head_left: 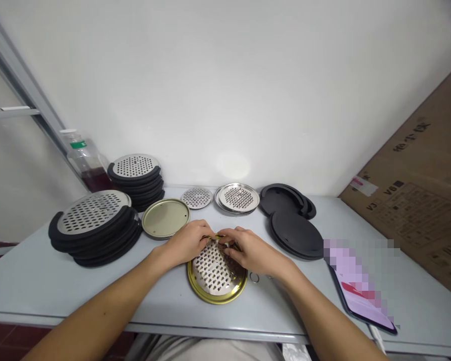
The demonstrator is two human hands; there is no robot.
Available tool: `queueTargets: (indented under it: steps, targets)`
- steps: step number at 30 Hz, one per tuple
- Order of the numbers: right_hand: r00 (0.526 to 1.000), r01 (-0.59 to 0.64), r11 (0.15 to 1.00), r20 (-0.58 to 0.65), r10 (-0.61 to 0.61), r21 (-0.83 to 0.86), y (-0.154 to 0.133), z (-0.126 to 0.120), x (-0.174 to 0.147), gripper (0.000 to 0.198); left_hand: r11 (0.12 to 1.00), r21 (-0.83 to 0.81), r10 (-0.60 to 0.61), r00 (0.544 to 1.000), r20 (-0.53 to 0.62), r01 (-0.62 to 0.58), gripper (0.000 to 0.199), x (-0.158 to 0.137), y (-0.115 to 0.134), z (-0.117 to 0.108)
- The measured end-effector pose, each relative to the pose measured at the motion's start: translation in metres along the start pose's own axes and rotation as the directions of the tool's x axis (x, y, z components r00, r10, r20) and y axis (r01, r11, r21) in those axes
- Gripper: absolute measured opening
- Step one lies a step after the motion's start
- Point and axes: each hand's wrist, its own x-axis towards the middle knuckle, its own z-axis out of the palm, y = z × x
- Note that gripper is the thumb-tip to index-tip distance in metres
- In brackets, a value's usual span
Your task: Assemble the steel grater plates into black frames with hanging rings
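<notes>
A perforated steel disc [214, 268] lies inside a gold-coloured round lid [216, 296] near the table's front edge. My left hand [188, 243] and my right hand [250, 250] both rest on the far rim of that disc, fingertips meeting over it and pinching its edge. What lies under the fingertips is hidden. A small metal ring [254, 277] sits on the table just right of the gold lid, under my right wrist.
Two stacks of black-rimmed perforated discs [93, 228] [136, 178] stand at the left. Another gold lid [165, 218], loose steel discs [196, 197] [237, 198] and black round covers [296, 233] lie behind. A phone [361, 296], a cardboard box [417, 200] and a bottle [83, 158] are nearby.
</notes>
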Motion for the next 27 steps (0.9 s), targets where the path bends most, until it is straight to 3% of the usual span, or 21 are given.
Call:
queueTargets:
  steps: [10,17,27]
  targets:
    - [1.0,-0.003,0.998,0.001,0.003,-0.066,0.0006,0.0009,0.0006,0.038,0.999,-0.019,0.032,0.999,0.03,-0.032,0.031,-0.001,-0.0033,-0.0002]
    - [0.997,-0.076,0.997,0.015,0.077,-0.03,0.0,0.0007,0.0007,0.038,0.998,-0.003,0.062,0.997,0.036,-0.062,0.03,-0.0005,-0.0031,0.0]
    - [0.997,-0.076,0.996,0.009,0.076,-0.036,0.0005,0.0003,0.0004,0.037,0.996,0.034,0.085,0.994,0.067,-0.088,0.03,0.0014,-0.0044,0.0005]
